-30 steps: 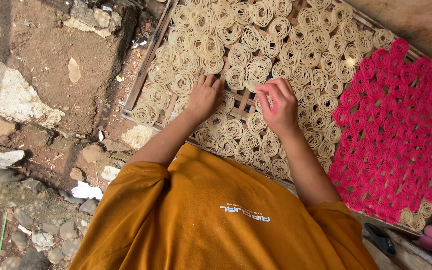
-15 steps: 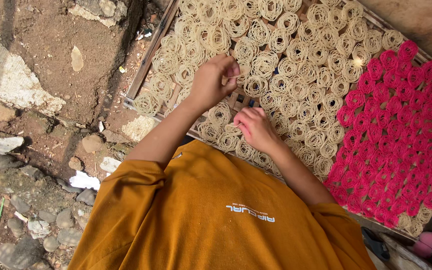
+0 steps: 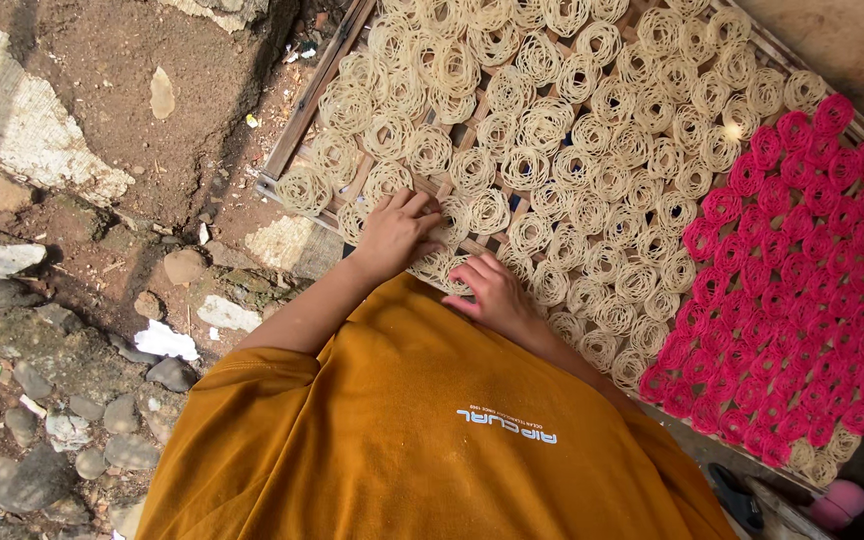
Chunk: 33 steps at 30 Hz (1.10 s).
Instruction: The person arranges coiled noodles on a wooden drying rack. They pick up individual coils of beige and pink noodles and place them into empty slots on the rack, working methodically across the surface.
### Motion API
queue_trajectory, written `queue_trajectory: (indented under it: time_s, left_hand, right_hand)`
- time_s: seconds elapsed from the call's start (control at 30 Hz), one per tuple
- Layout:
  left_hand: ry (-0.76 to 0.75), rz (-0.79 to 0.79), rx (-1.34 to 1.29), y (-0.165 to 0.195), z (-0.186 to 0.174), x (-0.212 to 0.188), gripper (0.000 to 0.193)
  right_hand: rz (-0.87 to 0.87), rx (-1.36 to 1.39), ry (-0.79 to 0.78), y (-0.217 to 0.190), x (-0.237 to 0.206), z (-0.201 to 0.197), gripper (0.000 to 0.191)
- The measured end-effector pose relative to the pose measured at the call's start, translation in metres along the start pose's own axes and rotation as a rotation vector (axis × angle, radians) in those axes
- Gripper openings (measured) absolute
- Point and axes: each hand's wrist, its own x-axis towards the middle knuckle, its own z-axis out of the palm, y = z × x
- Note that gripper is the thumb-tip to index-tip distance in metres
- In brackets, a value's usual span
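Arranging seems underway: left hand [image 3: 392, 235] lies flat and open, right hand [image 3: 492, 292] loosely curled, neither gripping, on cream coils [image 3: 472, 215] at the bamboo rack's [image 3: 297, 125] 7 o'clock edge, where nudging needs light fingertips.

I see pink noodle coils [image 3: 802, 290] on the far right of the rack | bare dirt ground [image 3: 102, 90] at left | grey stones [image 3: 22, 470] lower left | white scrap [image 3: 164, 341] among them | pink object [image 3: 838, 503] bottom right corner, kind unclear
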Motion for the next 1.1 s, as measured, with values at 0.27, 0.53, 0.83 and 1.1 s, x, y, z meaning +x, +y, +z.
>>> queue_trajectory:
  time_s: [0.27, 0.53, 0.83, 1.1]
  left_hand:
    - [0.086, 0.268, 0.218, 0.001, 0.008, 0.001, 0.017]
    - [-0.004, 0.288, 0.372, 0.005, 0.015, 0.007, 0.009]
    - [0.156, -0.192, -0.039, -0.017, -0.005, 0.021, 0.012]
    - [0.016, -0.332, -0.317, -0.008, -0.008, 0.009, 0.025]
  right_hand:
    - [0.186, 0.222, 0.252, 0.024, 0.002, -0.004, 0.004]
    - [0.468, 1.012, 0.451, 0.054, -0.005, -0.058, 0.006]
    - [0.126, -0.061, 0.191, -0.002, 0.02, -0.024, 0.031]
    - [-0.108, -0.023, 0.018, -0.012, 0.049, 0.008, 0.018]
